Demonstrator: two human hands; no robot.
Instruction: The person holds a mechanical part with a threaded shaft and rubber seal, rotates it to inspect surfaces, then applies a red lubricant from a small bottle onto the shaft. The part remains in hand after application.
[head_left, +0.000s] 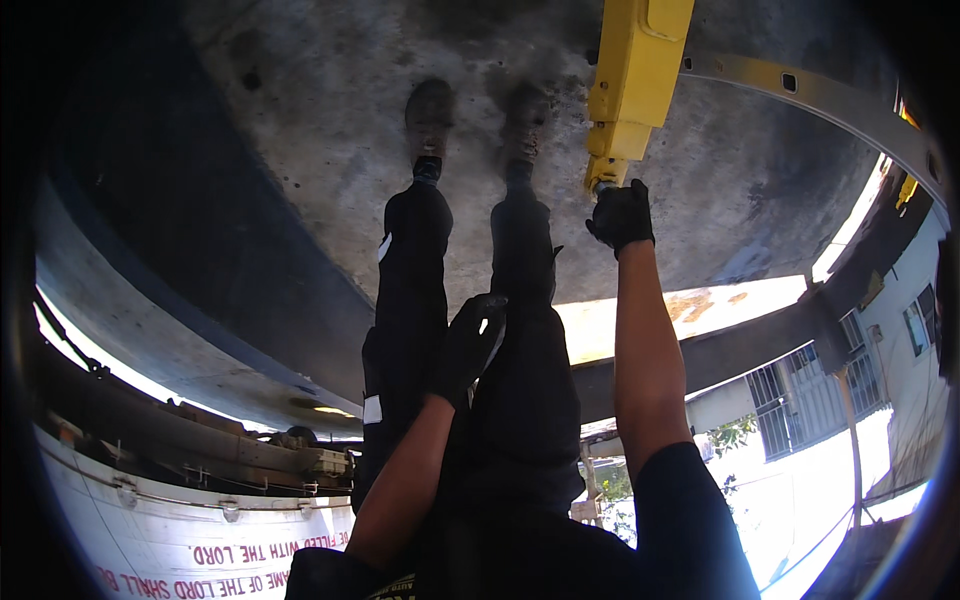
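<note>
My right hand [622, 214], in a black glove, is closed at the narrow near end of a yellow steel beam [640, 85]. A small greyish metal fitting [604, 186] shows between the glove and the beam; the palm side is hidden. In front of my thighs is my left hand [466, 345], also in a black glove. Its fingers are loosely curved, with a bright gap between thumb and fingers, and I see nothing in it. Whether it touches the dark trousers [525, 400] is not clear.
My shoes [430, 105] stand on a stained concrete floor [320, 120]. A curved grey metal rail [740, 72] with slots runs at the far right. A dark vehicle frame [220, 450] and a white panel with red lettering [230, 540] are at the lower left; a barred window [785, 405] is at the right.
</note>
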